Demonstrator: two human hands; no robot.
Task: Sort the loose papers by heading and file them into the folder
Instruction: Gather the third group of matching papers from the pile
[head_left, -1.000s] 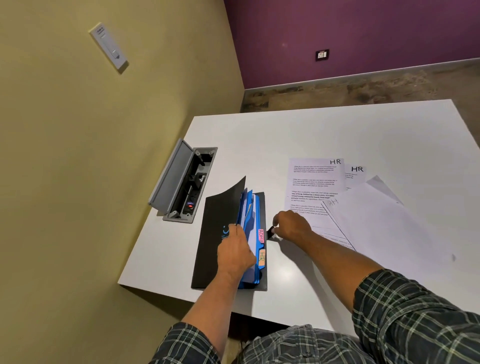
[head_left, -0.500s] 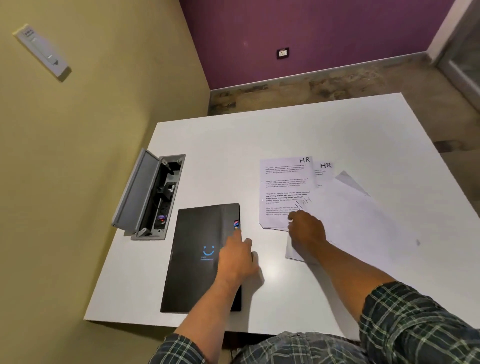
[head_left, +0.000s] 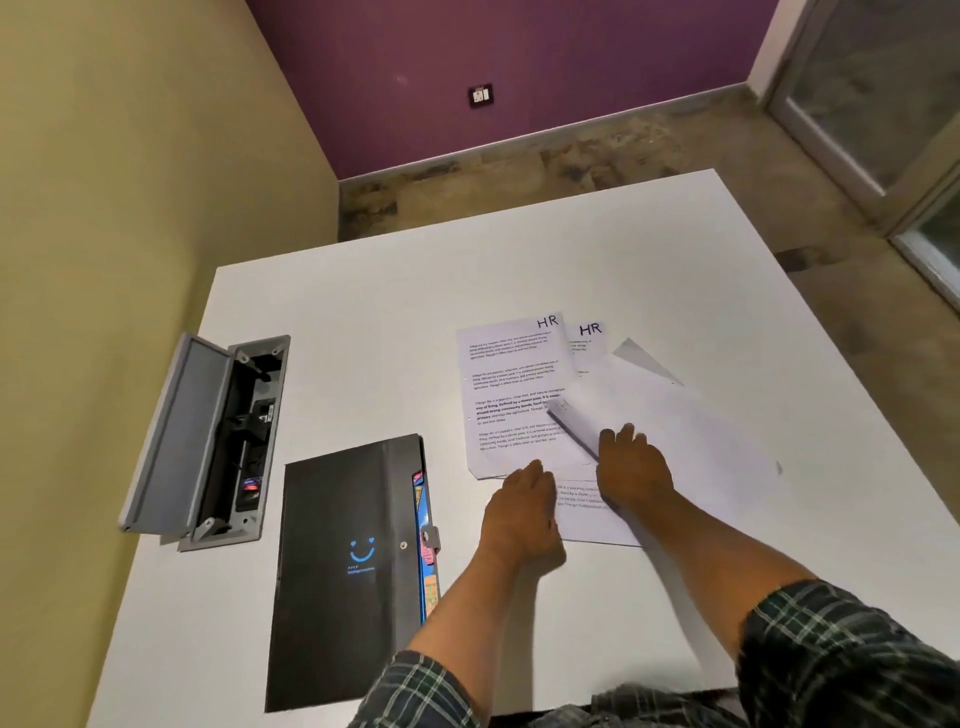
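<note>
A: Head view: the folder was open a second ago; now it lies closed on the bench, and both hands have gone over to the papers.

B: So one batch looks filed, HR sheets next?

A: Likely. The left hand rests flat at the stack's near edge; the right hand's fingers curl on a lifted sheet.
</note>
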